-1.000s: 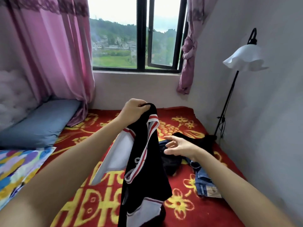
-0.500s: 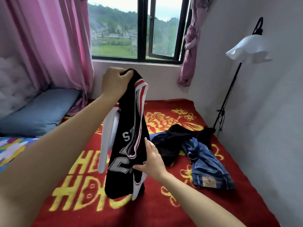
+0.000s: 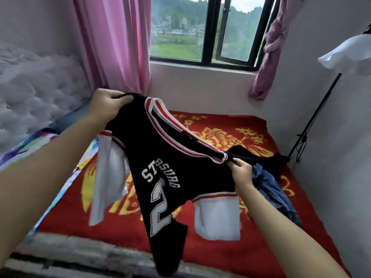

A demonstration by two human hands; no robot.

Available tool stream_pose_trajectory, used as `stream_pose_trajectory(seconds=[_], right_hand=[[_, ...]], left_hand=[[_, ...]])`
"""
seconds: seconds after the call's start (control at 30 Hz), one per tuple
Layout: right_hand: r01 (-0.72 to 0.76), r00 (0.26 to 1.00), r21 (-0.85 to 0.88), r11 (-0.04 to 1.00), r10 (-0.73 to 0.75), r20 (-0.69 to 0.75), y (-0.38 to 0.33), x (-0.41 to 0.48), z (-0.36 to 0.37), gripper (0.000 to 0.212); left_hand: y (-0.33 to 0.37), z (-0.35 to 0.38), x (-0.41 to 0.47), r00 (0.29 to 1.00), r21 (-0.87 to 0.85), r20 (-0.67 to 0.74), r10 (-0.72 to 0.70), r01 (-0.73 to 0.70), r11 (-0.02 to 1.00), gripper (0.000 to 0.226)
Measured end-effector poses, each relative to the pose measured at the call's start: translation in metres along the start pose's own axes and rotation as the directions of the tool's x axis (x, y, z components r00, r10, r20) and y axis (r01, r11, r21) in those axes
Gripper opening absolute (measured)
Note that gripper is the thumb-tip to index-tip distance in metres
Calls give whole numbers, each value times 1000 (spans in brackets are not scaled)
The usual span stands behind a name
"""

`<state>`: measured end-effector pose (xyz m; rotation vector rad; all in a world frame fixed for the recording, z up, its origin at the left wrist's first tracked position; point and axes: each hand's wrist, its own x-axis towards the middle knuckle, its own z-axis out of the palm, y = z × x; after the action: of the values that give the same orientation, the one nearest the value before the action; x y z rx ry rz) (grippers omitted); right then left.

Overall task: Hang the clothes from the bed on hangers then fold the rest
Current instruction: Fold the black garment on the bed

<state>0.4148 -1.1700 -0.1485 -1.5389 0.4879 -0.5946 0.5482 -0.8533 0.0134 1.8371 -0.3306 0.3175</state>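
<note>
Head view: left hand (image 3: 106, 105) and right hand (image 3: 240, 173) each grip the black jersey (image 3: 170, 157) by a shoulder (left higher); levelling them should ease hanging.

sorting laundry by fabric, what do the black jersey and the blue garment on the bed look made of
The black jersey is probably a soft matte knit; it sags limply between the left hand and right hand, and its red-and-white neck trim looks ribbed. The blue garment is likely denim, given its faded blue and stiffer folds.

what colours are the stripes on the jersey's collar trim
Red and white stripes on the collar trim of the black jersey, seen in the head view.
</note>
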Motion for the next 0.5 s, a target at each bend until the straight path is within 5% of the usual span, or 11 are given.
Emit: stream_pose_trajectory(seconds=[0.17, 0.33, 0.5], right_hand=[[188, 982, -82, 979, -186, 27, -53, 8, -8, 21], [396, 918, -355, 847, -366, 151, -67, 16, 6, 12], [296, 955, -540, 788, -252, 156, -23, 70, 80, 11]], left_hand=[[-37, -52, -16, 982, -10, 158, -101, 104, 994, 12], [-85, -81, -7, 983, 26, 156, -97, 94, 995, 3], [-174, -75, 45, 987, 249, 154, -52, 12, 969, 8]])
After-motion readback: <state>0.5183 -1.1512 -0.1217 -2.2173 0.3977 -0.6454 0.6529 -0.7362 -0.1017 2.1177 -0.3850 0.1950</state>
